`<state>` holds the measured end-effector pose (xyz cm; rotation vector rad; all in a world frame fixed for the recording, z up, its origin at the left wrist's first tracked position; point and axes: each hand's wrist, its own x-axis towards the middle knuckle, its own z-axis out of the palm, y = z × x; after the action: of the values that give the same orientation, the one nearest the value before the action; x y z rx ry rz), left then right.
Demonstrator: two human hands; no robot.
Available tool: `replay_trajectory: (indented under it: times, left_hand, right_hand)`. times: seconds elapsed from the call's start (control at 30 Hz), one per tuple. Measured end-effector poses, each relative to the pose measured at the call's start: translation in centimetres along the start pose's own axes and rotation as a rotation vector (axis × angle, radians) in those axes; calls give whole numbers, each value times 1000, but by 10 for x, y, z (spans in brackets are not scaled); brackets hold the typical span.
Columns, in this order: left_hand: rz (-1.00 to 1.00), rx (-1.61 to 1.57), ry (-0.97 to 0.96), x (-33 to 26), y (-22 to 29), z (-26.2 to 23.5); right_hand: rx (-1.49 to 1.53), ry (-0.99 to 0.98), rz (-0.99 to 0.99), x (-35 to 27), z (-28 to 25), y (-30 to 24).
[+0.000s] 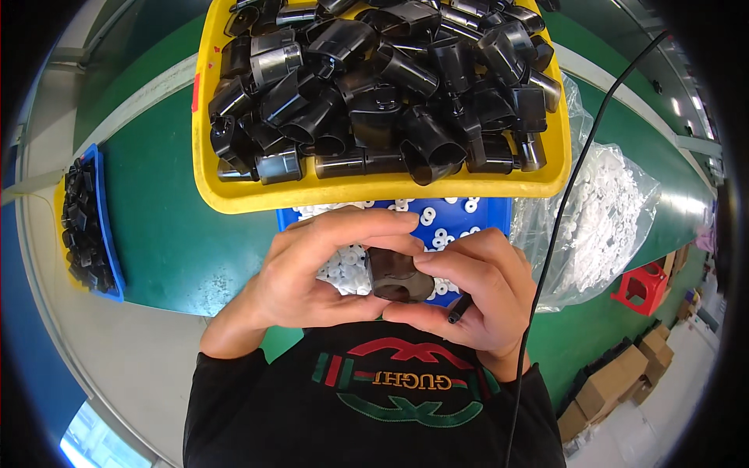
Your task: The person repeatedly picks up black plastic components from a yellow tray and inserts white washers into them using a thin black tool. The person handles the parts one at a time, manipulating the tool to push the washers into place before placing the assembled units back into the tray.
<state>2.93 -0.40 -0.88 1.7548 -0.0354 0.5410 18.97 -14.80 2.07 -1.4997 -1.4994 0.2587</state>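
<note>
A dark, see-through plastic housing [396, 279] is held over the blue tray, close to my body. My left hand [292, 273] closes on its left side, fingers along the top and thumb beneath. From the right, my right hand [495, 285] pinches the same housing with thumb and index finger. A short black rod-like piece [460, 309] also sticks out of that right hand; its other end is hidden in the palm. Behind the hands, small white rings [341, 269] lie in the blue tray [502, 212].
A yellow bin [374, 191] heaped with black plastic housings [374, 101] stands just beyond the tray. Right of it lies a clear bag of white rings [597, 222]. A black cable [559, 210] hangs down on the right. Another filled bin [109, 234] sits far left on the green table [175, 242].
</note>
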Motion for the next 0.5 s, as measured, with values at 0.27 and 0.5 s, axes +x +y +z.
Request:
replay_trajectory:
  times: [0.27,0.5]
  left_hand:
    - [-110,46,60,2,7,5]
    - [-32,188,12,11,5,1]
  right_hand:
    - [30,-3,3,-1,2,1]
    - [210,8,-1,6,-9,-8]
